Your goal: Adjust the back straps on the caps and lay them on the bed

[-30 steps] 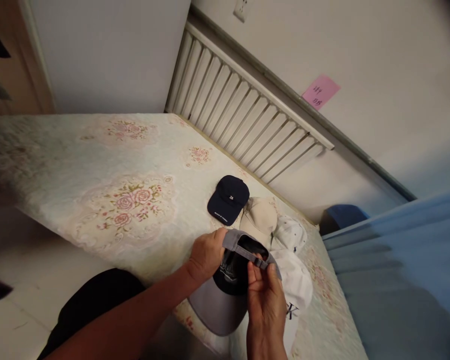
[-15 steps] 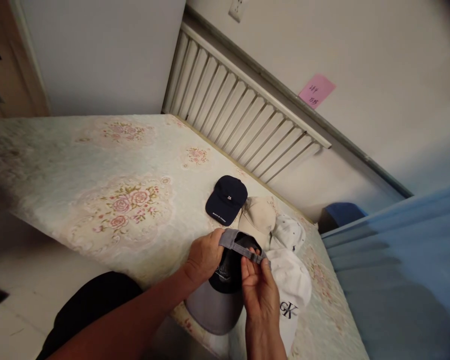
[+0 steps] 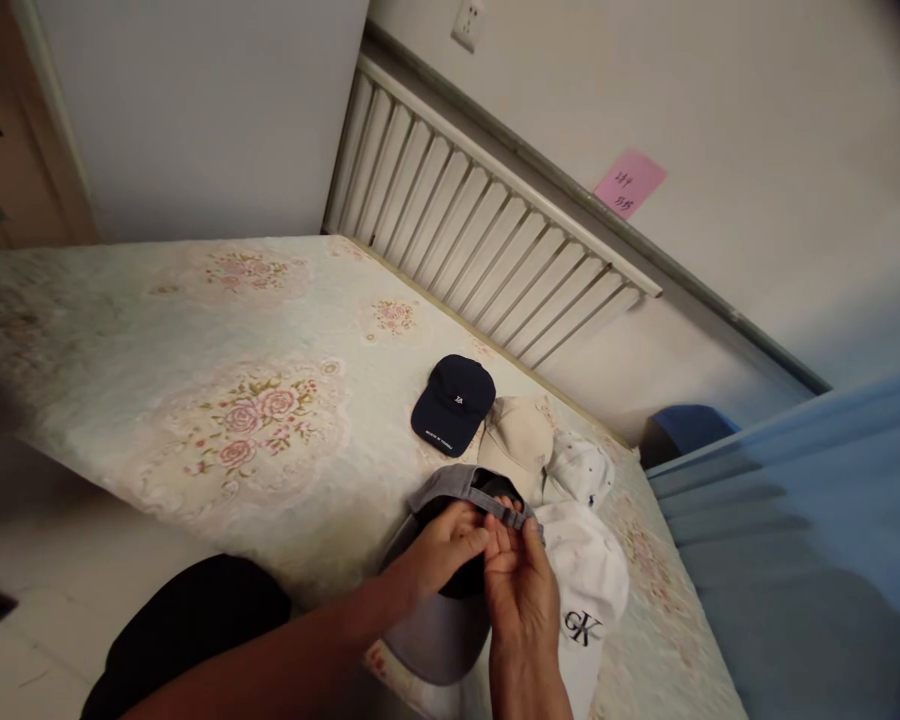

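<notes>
A grey cap (image 3: 433, 632) lies upside down at the near edge of a floral mattress (image 3: 217, 350), its dark inside facing up. My left hand (image 3: 444, 553) reaches over the cap's opening and pinches its grey back strap (image 3: 504, 512). My right hand (image 3: 519, 590) grips the same strap from the near side, fingers closed on it, touching the left fingertips. Right beside it lies a white cap (image 3: 589, 590) with black letters. Behind are a beige cap (image 3: 519, 437), a white dotted cap (image 3: 581, 465) and a navy cap (image 3: 454, 402).
A white slatted radiator cover (image 3: 487, 230) runs along the wall behind the mattress, with a pink note (image 3: 629, 183) and a socket (image 3: 466, 22) above it. A blue curtain (image 3: 802, 540) hangs at the right, a blue bin (image 3: 690, 425) by it. My dark-clothed knee (image 3: 195, 630) is at the bottom left.
My left hand has moved from the cap's left rim across to the back strap, meeting my right hand there. The cap has settled a little lower.
</notes>
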Motion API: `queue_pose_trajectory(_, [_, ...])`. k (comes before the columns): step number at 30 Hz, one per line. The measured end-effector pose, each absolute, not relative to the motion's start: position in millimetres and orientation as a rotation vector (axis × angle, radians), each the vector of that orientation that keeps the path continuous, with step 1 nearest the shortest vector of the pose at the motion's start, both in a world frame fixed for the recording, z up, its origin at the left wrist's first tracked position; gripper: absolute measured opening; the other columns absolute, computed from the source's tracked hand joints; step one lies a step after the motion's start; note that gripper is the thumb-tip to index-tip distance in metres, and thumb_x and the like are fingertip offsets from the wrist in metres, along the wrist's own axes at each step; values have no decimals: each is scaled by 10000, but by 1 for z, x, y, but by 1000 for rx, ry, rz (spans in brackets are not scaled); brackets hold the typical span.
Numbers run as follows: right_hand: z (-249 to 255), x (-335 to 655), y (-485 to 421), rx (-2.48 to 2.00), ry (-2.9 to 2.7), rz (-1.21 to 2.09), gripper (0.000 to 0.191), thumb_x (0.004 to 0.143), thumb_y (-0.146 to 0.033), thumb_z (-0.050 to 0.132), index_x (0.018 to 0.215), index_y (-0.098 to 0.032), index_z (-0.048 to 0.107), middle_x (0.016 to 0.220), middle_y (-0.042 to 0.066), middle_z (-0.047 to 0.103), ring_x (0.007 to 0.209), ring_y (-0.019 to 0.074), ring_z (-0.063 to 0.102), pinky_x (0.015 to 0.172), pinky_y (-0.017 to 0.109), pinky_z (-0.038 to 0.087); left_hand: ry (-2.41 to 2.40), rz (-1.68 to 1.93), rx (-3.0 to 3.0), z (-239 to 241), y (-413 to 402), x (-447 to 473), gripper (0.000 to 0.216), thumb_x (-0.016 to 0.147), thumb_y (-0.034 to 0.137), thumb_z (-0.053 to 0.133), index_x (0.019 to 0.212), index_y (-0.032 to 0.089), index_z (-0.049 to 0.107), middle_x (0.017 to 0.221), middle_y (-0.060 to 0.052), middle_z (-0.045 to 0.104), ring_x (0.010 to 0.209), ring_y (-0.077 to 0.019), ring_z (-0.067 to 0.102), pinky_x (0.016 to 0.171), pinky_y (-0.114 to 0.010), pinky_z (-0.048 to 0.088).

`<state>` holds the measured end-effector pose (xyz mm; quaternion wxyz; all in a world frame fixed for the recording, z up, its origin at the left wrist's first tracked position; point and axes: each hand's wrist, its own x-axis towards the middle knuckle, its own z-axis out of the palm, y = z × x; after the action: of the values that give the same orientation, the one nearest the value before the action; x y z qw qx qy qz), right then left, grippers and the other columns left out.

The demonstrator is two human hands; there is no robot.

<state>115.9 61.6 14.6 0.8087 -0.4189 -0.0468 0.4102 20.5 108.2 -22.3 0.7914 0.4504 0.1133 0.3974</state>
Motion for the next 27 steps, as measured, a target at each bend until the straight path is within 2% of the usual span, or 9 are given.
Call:
queue_pose_trajectory(3, [14,106,61,-891,-106,887,142,698,-187,725,813,-166,644,889,22,724,942,141,666,911,308,506,118,835,517,-21,122,19,396,853,449,532,1122,163,577,1252,-121,563,1192,-220,504,1054,-373,338])
queue_pose_trajectory(6, [10,97,59,-906,-100,907,143,673,-178,737,784,-163,648,859,20,726,924,146,669,935,336,493,126,804,219,-18,134,13,458,890,504,427,1138,148,575,1341,-131,498,1276,-208,434,1082,-352,320])
queue_pose_trajectory(8, [6,92,58,-916,-108,928,138,668,-175,737,777,-162,652,858,22,726,916,143,667,939,342,489,137,769,146,-17,141,11,423,898,453,435,1139,131,567,1341,-142,499,1269,-202,444,1070,-344,338])
queue_pose_trajectory(12, [2,84,58,-894,-110,978,104,667,-166,725,747,-158,659,830,21,722,886,139,664,908,333,501,163,685,72,-17,148,10,272,886,341,483,1018,128,587,1199,-131,601,1032,-194,607,940,-366,443])
queue_pose_trajectory(15, [0,82,59,-833,-67,1015,98,677,-162,705,769,-162,671,847,23,723,900,141,657,886,322,508,205,639,51,-17,152,10,258,884,328,490,967,112,603,1015,-103,670,797,-154,646,822,-341,494])
queue_pose_trajectory(19, [2,85,59,-725,-4,1119,133,744,-201,650,873,-181,676,881,11,715,787,103,645,765,254,527,218,617,75,-15,152,7,294,891,311,478,999,77,621,914,-88,693,793,-138,655,766,-260,494])
queue_pose_trajectory(22, [4,87,61,-702,-48,1175,195,821,-281,579,952,-164,663,938,36,702,696,85,615,621,210,504,194,534,111,-14,150,4,332,893,346,448,952,82,639,801,-78,696,726,-158,659,686,-282,497])
queue_pose_trajectory(24, [5,87,63,-734,-74,1209,224,845,-329,553,946,-161,662,940,49,699,707,95,620,576,209,486,210,500,107,-13,149,3,345,892,365,436,853,95,647,702,-58,681,619,-146,637,637,-283,489])
queue_pose_trajectory(27, [6,87,65,-796,-112,1247,204,828,-319,591,952,-171,658,939,42,703,783,107,642,596,209,488,233,535,78,-13,149,2,344,892,364,443,747,113,627,633,-34,658,547,-117,606,614,-258,480])
